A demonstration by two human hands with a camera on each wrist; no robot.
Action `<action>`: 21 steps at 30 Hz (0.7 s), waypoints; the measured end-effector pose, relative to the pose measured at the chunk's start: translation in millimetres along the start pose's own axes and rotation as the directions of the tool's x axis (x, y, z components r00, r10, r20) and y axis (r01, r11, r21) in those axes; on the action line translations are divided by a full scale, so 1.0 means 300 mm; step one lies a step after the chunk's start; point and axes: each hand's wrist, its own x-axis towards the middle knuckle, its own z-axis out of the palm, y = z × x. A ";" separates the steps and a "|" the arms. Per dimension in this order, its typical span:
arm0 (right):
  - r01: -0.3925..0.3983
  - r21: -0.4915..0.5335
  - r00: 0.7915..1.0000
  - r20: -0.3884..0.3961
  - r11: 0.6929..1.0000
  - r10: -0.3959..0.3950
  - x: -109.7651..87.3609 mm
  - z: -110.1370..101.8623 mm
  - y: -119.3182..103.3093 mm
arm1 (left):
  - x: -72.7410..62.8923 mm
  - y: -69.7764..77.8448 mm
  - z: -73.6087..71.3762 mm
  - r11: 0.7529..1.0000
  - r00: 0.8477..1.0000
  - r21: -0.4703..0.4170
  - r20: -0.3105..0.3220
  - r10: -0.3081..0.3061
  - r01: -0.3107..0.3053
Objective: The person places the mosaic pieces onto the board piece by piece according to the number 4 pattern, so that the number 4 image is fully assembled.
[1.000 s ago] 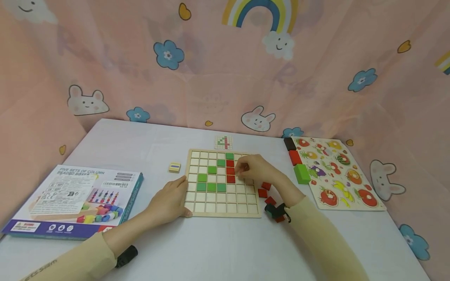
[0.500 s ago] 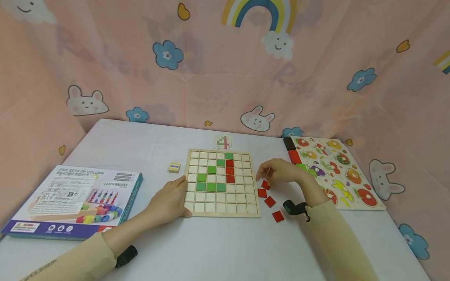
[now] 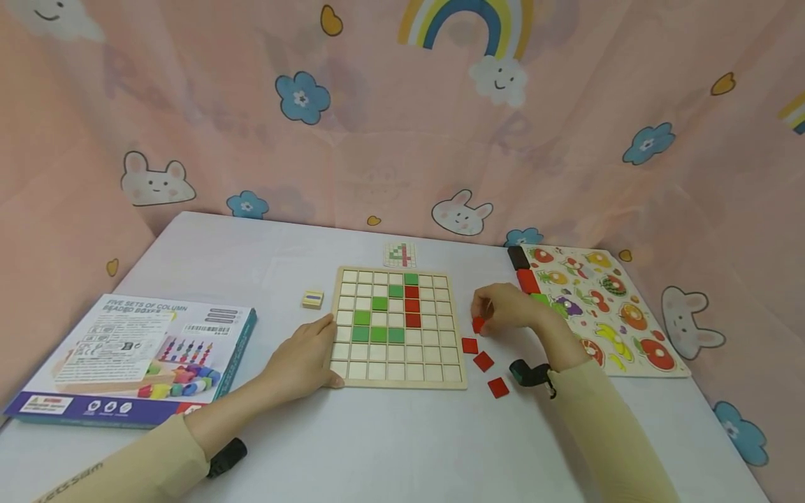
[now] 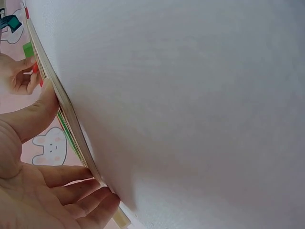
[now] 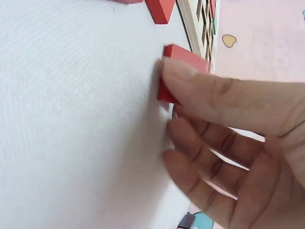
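A wooden grid board (image 3: 402, 385) lies flat on the white table, with green and red square tiles in some cells. My left hand (image 3: 300, 360) rests against its left edge, fingers spread and fairly straight; the left wrist view shows thumb and fingertips touching the rim. Right of the board, my right hand (image 3: 508, 307) pinches a red square tile (image 5: 186, 56) between thumb and fingers, low over the table. Three more red tiles lie loose nearby, the closest red tile (image 3: 469, 346) beside the board's edge. A small pattern card (image 3: 400, 256) lies behind the board.
At left lies a boxed bead set (image 3: 138, 356). A small yellowish stack (image 3: 312, 300) sits left of the board. On the right is a fruit puzzle board (image 3: 619, 314), with a black block (image 3: 518, 258), a red block (image 3: 527, 281) and a partly hidden green block along its left side.
My right hand has moved from over the board rightward to the loose red tiles and now pinches the farthest one, shifting it slightly. My left hand has stayed at the board's edge.
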 end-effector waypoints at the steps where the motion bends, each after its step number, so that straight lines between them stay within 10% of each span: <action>1: 0.001 0.004 1.000 -0.017 1.000 -0.001 0.001 -0.002 0.002 | 0.000 0.000 0.000 1.000 1.000 0.002 0.000 0.000 0.000; 11: 0.123 0.134 0.976 -0.197 0.983 -0.095 0.026 0.003 -0.047 | 0.001 -0.002 0.003 1.000 1.000 -0.001 0.007 -0.010 0.010; 21: 0.164 0.179 0.980 -0.144 0.970 -0.139 0.052 0.087 -0.185 | 0.002 -0.004 0.004 1.000 1.000 0.005 0.001 -0.004 0.004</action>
